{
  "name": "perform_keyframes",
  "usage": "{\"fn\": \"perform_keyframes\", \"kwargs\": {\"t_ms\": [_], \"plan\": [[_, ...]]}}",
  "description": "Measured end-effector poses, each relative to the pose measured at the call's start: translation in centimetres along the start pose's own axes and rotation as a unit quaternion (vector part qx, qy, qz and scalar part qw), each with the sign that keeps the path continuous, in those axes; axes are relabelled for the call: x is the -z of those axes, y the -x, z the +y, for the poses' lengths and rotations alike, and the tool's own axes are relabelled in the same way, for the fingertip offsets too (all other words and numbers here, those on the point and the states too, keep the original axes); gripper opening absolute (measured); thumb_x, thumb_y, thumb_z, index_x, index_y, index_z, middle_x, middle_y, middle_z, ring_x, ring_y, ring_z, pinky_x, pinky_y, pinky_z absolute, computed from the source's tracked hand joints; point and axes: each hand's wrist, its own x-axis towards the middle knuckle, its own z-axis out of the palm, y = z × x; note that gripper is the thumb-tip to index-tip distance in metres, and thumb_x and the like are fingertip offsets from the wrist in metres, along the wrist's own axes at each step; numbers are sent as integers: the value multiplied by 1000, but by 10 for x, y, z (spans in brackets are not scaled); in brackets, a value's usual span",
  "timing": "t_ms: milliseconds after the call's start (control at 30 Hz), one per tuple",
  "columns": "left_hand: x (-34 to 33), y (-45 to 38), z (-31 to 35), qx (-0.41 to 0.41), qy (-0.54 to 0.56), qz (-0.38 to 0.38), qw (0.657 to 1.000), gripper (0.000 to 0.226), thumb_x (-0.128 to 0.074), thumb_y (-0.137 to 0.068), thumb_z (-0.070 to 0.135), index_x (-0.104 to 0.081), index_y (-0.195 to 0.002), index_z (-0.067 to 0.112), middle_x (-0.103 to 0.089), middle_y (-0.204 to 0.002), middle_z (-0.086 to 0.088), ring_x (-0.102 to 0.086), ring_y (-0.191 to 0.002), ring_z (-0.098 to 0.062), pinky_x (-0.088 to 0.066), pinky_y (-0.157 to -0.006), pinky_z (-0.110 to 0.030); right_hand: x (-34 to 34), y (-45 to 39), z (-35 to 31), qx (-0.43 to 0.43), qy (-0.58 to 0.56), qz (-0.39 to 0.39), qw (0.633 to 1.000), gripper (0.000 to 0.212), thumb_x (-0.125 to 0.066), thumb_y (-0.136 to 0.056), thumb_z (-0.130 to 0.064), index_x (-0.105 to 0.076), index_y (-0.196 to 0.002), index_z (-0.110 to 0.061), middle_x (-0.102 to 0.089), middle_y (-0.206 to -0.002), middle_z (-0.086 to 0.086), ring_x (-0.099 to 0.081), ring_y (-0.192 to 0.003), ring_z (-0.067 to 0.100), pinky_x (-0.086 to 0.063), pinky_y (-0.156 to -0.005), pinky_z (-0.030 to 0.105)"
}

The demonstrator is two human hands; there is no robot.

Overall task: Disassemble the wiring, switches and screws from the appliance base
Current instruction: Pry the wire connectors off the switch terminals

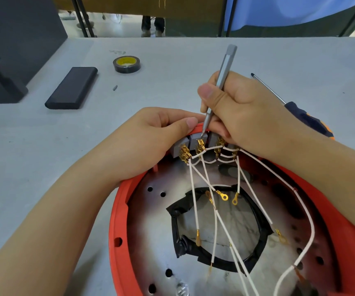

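Base (120, 210): a round red shell lying open side up on the grey table (193, 60), nearest the viewer, its metal floor pierced with holes and a black-edged opening in the middle.
Switches (185, 146): grey blocks sitting in a row at the far rim of the base, brass terminals facing inward.
Wires (194, 201): white leads running from the terminals down across the base, several ending loose in brass ring lugs over the opening.
Left hand (151, 142): resting on the far-left rim, fingers curling over its outer side and thumb lying along the top edge; it is gripping the base just beside the switches.
Right hand (242, 116): fingers and thumb closing round a slim grey driver (222, 80), holding it like a pen, nearly upright.
Driver tip: touching the terminal of the middle switch, between the two hands.
Screwdriver (296, 110): a larger one with a dark and orange handle lying on the table to the right, partly hidden behind the right forearm.
Tape (126, 64): a black roll lying flat, well apart at the far side.
Black case (72, 88): lying left of the tape.
Bit (114, 87): small, lying between case and tape.
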Motion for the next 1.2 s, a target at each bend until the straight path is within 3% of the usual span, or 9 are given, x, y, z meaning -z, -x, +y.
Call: {"fn": "perform_keyframes", "kwargs": {"t_ms": [100,267,400,633,767,933,1000,1067,1200], "plan": [[0,0,0,3,-2,7,1000,26,-46,-99,30,-71,-109,32,-75,-99,5,-69,-100,-22,-46,-95,-60,-1,0,0,1,25,-1,1000,26,-41,-100,-33,-47,-77,-24,-50,-42,-20,-50,-42,-3,-33,-44,9],[-1,1,1,7,2,8,1000,26,-46,-99,28,-70,-110,29,-75,-99,6,-69,-99,-16,-46,-98,-52,-2,-2,-2,-4,42,-7,999,27,-41,-100,-35,-47,-75,-27,-50,-42,-22,-50,-41,-5,-34,-43,9],[0,0,2,4,-9,12,1000,25,-47,-99,30,-71,-107,34,-75,-100,5,-67,-102,-30,-45,-93,-64,-1,-7,-5,-13,49,-12,999,30,-41,-100,-34,-48,-74,-22,-49,-38,-18,-49,-37,-2,-33,-40,9],[1,0,3,-3,-35,15,999,25,-47,-99,31,-70,-106,37,-74,-99,13,-68,-100,-12,-48,-96,-51,-4,-9,-3,-8,79,12,997,31,-45,-98,-36,-50,-73,-19,-49,-41,-17,-48,-39,1,-32,-41,12],[0,0,4,-7,-35,19,999,25,-47,-99,33,-71,-102,41,-74,-98,8,-67,-101,-29,-48,-89,-63,-4,-9,-3,1,87,17,996,30,-45,-98,-35,-49,-72,-21,-49,-41,-15,-48,-39,2,-32,-42,14],[0,0,2,-8,-21,17,1000,25,-48,-99,32,-71,-105,40,-74,-98,9,-67,-100,-29,-48,-89,-63,-4,-6,-1,9,78,17,997,28,-43,-99,-35,-46,-72,-26,-50,-42,-19,-50,-40,-1,-34,-41,11],[0,-1,0,-8,-11,8,1000,26,-47,-99,30,-71,-108,36,-74,-100,9,-68,-101,-20,-48,-94,-55,-5,-2,1,11,43,19,999,27,-42,-100,-35,-46,-74,-27,-51,-42,-20,-51,-41,-2,-34,-41,10],[0,-1,-1,-17,-11,2,1000,26,-47,-99,29,-71,-107,35,-74,-99,13,-68,-99,-6,-48,-97,-37,-5,0,2,11,13,23,1000,26,-43,-100,-34,-47,-75,-26,-51,-42,-19,-50,-40,-1,-34,-41,9],[1,-2,-1,-29,-20,3,999,25,-47,-99,29,-72,-100,35,-74,-94,15,-68,-93,-1,-49,-88,-18,-5,-1,-1,20,23,6,1000,26,-42,-100,-32,-46,-75,-26,-51,-42,-20,-51,-41,-3,-34,-43,9]]}}
